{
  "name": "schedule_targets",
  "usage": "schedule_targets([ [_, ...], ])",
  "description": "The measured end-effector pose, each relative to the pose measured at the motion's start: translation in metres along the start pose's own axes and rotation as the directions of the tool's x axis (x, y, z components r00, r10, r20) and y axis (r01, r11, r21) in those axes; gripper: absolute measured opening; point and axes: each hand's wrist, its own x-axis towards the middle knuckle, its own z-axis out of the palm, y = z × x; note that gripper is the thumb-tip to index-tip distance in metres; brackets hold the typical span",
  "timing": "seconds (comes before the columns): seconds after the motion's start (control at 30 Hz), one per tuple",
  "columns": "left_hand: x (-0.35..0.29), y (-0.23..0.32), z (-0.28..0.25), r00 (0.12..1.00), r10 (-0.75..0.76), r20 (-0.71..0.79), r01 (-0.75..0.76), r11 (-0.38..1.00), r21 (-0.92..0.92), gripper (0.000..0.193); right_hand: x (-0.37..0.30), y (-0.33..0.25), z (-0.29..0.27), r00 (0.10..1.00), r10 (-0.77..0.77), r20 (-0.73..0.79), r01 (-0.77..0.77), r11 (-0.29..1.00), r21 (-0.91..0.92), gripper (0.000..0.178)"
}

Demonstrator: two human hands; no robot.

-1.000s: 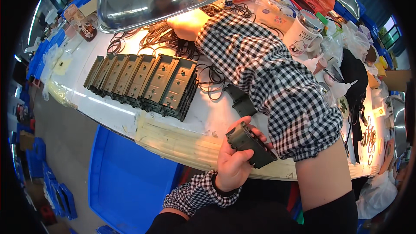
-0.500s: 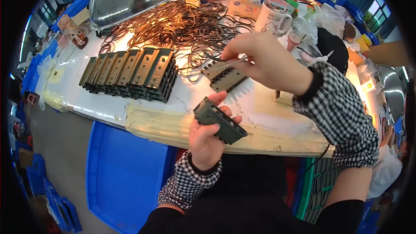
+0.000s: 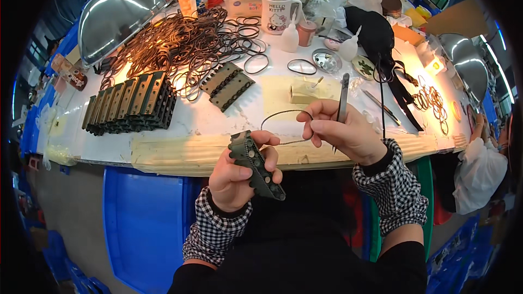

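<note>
My left hand is closed around a dark green toothed part with round holes along its side, held tilted above the table's front edge. Between my hands curves a thin dark band with fine ridges. Its left end reaches the part near my left fingertips; whether it is seated there I cannot tell. My right hand pinches the band's other side and also holds dark tweezers pointing up past the fingers. Beyond my left hand lie flat olive toothed pieces and a stacked row of similar parts.
Tangled dark bands lie under a shiny metal lamp shade. A white mug, squeeze bottle, metal dish and small pale block stand beyond my right hand. A blue bin sits below the table's left front.
My right hand has come down toward me from over the flat pieces, carrying tweezers and band to beside the green part. My left hand has turned the part steeper. The view has shifted right.
</note>
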Motion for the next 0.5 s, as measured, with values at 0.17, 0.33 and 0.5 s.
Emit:
schedule_targets([
  [0.17,0.003,-0.008,0.002,0.995,-0.096,0.029,0.096,0.995,0.010,0.058,-0.011,0.000,0.002,0.997,-0.055,-0.057,0.044,0.983,-0.179,0.024],
  [0.33,0.007,-0.014,0.001,0.986,-0.136,0.092,0.147,0.980,-0.131,0.060,-0.015,0.005,-0.002,0.993,-0.095,-0.073,0.071,0.959,-0.276,0.023],
  [0.5,0.010,-0.012,0.000,0.990,-0.128,0.057,0.136,0.971,-0.195,0.064,-0.017,0.005,-0.003,0.988,-0.094,-0.121,0.058,0.961,-0.271,0.021],
])
